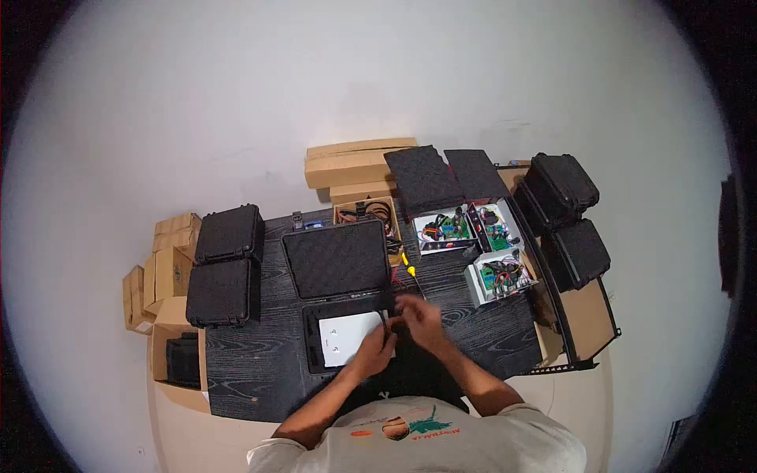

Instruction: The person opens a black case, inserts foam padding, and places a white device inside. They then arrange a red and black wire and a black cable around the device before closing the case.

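Note:
In front of me lies an open black hard case; its foam-lined lid (335,260) is tipped back, and a flat white panel (341,351) with two small round silver parts sits in its base (313,347). My left hand (374,352) is over the panel's right edge, fingers curled around something dark and thin that I cannot make out. Just to the right, my right hand (422,322) is held close to the left fingertips. Its fingers are bent and smeared by motion, so whether they hold anything does not show.
Yellow-handled tools (411,271) lie beyond my hands, near a carton of cables (367,211). White housings with green circuit boards (505,276) stand at right. Closed black cases are stacked left (225,292) and right (579,252). Cardboard boxes (169,276) line the left edge.

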### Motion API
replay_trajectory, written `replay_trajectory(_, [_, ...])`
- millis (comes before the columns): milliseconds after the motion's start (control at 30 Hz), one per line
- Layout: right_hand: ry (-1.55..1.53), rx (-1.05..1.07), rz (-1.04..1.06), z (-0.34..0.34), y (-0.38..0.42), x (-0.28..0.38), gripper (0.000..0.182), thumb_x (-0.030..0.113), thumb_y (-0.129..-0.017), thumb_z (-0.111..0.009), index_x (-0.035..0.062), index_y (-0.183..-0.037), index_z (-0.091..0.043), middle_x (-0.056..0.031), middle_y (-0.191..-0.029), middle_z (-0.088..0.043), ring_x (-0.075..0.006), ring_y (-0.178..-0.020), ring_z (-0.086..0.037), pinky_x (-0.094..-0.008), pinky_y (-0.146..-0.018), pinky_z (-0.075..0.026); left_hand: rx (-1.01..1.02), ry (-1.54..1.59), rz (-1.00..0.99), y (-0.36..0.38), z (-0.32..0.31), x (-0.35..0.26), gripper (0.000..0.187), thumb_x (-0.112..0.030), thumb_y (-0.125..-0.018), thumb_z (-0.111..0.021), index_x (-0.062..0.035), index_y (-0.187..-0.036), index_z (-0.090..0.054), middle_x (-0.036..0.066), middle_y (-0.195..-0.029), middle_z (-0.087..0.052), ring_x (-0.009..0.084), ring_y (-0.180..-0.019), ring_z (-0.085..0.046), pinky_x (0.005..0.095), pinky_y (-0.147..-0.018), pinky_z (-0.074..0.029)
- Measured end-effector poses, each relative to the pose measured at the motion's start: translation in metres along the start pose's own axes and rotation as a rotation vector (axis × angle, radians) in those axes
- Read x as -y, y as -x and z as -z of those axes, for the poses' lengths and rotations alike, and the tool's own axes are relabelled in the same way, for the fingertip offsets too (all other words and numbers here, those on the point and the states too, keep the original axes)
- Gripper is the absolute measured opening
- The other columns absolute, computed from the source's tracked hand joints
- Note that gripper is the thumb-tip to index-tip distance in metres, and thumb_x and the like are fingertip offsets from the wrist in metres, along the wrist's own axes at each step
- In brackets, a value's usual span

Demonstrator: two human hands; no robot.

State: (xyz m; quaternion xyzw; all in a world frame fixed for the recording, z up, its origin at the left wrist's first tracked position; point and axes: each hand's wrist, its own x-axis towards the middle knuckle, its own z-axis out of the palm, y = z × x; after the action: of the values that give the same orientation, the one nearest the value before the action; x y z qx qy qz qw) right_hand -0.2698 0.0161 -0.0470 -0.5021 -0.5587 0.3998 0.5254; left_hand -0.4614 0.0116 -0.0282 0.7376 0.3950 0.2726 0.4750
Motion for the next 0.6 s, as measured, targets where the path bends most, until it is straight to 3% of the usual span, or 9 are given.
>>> replay_trajectory(67, [0.091,-0.112,-0.079,0.005,-0.026,-0.021,0.034,0.007,-0.097,-0.062,0.0018,-0.130,-0.063,-0.0118,-0.118,-0.071,-0.0181,-0.107,-0.068,-0.0330,-0.091,-0.055,0.112,-0.131,0.037,0.005,-0.005,0.006,0.030,-0.012,-0.104,-0.053,-0.0017,-0.131,-0.061,0.023,-0.101,-0.065,0.0377,-0.093,-0.065,0.0410,-0.080,-0.051])
replay_trajectory(133, [0.109,-0.162,-0.118,0.003,-0.056,-0.076,0.034,0.009,-0.097,-0.062,0.0027,-0.131,-0.063,-0.0111,-0.119,-0.071,-0.0171,-0.110,-0.066,-0.0321,-0.091,-0.054,0.151,-0.098,-0.049,0.011,-0.015,0.013,0.029,-0.015,-0.106,-0.052,-0.0021,-0.130,-0.062,0.019,-0.095,-0.066,0.0331,-0.085,-0.065,0.0413,-0.078,-0.051])
replay_trajectory(167, [-0.013,-0.147,-0.212,0.001,-0.064,-0.074,0.035,0.011,-0.099,-0.060,0.0028,-0.132,-0.062,-0.0082,-0.117,-0.070,-0.0154,-0.104,-0.065,-0.0307,-0.086,-0.052,0.170,-0.082,-0.092,0.013,-0.019,0.015,0.028,-0.017,-0.107,-0.052,-0.0023,-0.129,-0.062,0.017,-0.091,-0.066,0.0308,-0.081,-0.065,0.0414,-0.076,-0.051])
replay_trajectory(233, [-0.261,-0.113,-0.394,-0.006,-0.086,-0.067,0.035,0.015,-0.101,-0.057,0.0030,-0.134,-0.059,-0.0024,-0.114,-0.068,-0.0121,-0.092,-0.063,-0.0278,-0.078,-0.050,0.251,-0.087,-0.127,0.014,-0.019,0.002,0.027,-0.019,-0.106,-0.052,-0.0039,-0.124,-0.067,0.019,-0.095,-0.068,0.0356,-0.088,-0.067,0.0448,-0.079,-0.052])
replay_trajectory(333, [-0.353,0.046,-0.580,-0.011,-0.119,-0.103,0.036,0.018,-0.099,-0.056,0.0068,-0.133,-0.062,0.0028,-0.101,-0.066,-0.0100,-0.078,-0.056,-0.0255,-0.067,-0.042,0.309,-0.064,-0.186,0.017,-0.023,-0.001,0.029,-0.023,-0.107,-0.051,-0.0046,-0.120,-0.070,0.020,-0.098,-0.070,0.0382,-0.093,-0.068,0.0471,-0.080,-0.052])
replay_trajectory(433, [-0.296,0.084,-0.529,-0.014,-0.137,-0.158,0.035,0.012,-0.095,-0.058,0.0018,-0.127,-0.065,-0.0052,-0.117,-0.068,-0.0174,-0.103,-0.061,-0.0308,-0.096,-0.045,0.338,-0.061,-0.181,0.022,-0.023,0.003,0.031,-0.024,-0.108,-0.049,-0.0046,-0.119,-0.071,0.020,-0.097,-0.071,0.0382,-0.093,-0.069,0.0469,-0.080,-0.053])
replay_trajectory(500, [-0.447,0.198,-0.420,-0.007,-0.124,-0.126,0.032,0.011,-0.095,-0.057,0.0016,-0.124,-0.066,-0.0028,-0.112,-0.068,-0.0154,-0.098,-0.061,-0.0292,-0.090,-0.046,0.318,-0.055,-0.189,0.026,-0.022,0.010,0.030,-0.022,-0.108,-0.050,-0.0051,-0.119,-0.071,0.018,-0.090,-0.068,0.0349,-0.086,-0.067,0.0456,-0.076,-0.051])
replay_trajectory(600, [-0.407,0.229,-0.415,-0.002,-0.116,-0.098,0.028,0.009,-0.098,-0.056,0.0055,-0.123,-0.068,0.0040,-0.091,-0.064,-0.0069,-0.076,-0.054,-0.0224,-0.069,-0.042,0.254,-0.020,-0.238,0.034,-0.026,0.030,0.027,-0.020,-0.107,-0.052,-0.0065,-0.120,-0.072,0.014,-0.077,-0.062,0.0272,-0.069,-0.060,0.0428,-0.065,-0.047])
